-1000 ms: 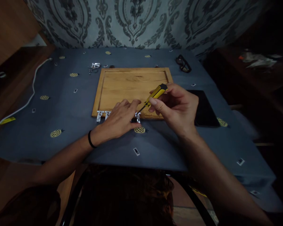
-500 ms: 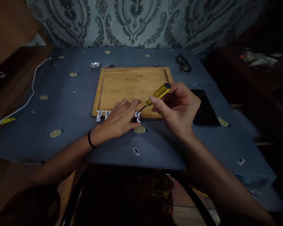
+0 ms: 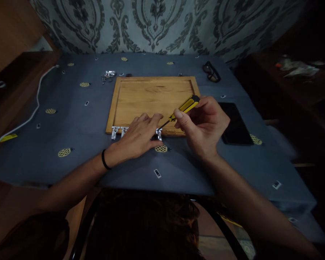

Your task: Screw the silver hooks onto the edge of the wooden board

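Observation:
A wooden panel (image 3: 151,97) with a raised frame lies flat on the cloth-covered table. Along its near edge sit metal hinges: one hinge (image 3: 114,132) at the left corner, another hinge (image 3: 124,130) beside it and a third hinge (image 3: 159,134) farther right. My left hand (image 3: 139,136) rests over that edge with its fingers spread, thumb and index finger apart on either side of the third hinge. My right hand (image 3: 207,124) is closed on the handle of a yellow-and-black screwdriver (image 3: 188,104). The screwdriver slants down, its tip at the third hinge.
Small metal hardware (image 3: 108,75) lies behind the panel to the left. Black-framed glasses (image 3: 211,72) are at the back right. A dark tablet-like slab (image 3: 235,124) lies right of my right hand. A white cable (image 3: 38,99) runs along the table's left side.
The view has shifted very slightly. Both hands and the screwdriver keep nearly the same pose, with the tip still at the third hinge.

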`<state>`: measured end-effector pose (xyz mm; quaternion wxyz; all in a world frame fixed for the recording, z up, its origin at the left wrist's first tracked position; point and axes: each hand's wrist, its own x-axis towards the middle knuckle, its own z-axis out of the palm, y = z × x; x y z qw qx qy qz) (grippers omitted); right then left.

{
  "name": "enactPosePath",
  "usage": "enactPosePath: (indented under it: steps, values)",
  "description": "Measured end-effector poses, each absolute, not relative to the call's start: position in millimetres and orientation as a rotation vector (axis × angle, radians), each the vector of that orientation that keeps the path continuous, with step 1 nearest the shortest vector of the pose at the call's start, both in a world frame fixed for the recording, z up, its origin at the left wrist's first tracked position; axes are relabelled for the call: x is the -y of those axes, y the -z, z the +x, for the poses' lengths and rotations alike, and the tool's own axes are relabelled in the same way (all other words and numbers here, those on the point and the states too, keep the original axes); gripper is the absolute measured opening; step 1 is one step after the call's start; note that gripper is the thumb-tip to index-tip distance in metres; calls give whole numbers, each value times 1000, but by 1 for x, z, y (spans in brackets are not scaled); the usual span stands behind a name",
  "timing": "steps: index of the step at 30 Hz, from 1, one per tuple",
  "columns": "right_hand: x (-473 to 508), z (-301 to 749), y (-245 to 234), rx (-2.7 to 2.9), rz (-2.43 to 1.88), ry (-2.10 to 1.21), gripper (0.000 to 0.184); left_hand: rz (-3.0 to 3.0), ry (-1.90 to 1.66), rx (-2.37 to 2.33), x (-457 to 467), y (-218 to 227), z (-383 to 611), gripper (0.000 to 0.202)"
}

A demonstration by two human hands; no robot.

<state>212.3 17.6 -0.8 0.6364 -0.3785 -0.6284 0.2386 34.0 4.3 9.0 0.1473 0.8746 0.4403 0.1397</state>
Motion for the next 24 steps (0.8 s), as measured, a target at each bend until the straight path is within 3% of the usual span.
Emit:
enactPosePath:
  steps: [9, 14, 24]
  values:
    - [-14, 213, -19, 1307, -822, -470, 35, 2494, -463, -1252, -5, -6, 33, 69]
    - [-15, 214, -13, 1412, -889, -557, 42, 2490, -447, -1263, -6, -7, 33, 70]
    - [-19, 216, -2, 1453, -854, -523, 34, 2468, -376, -1273, -5, -13, 35, 71]
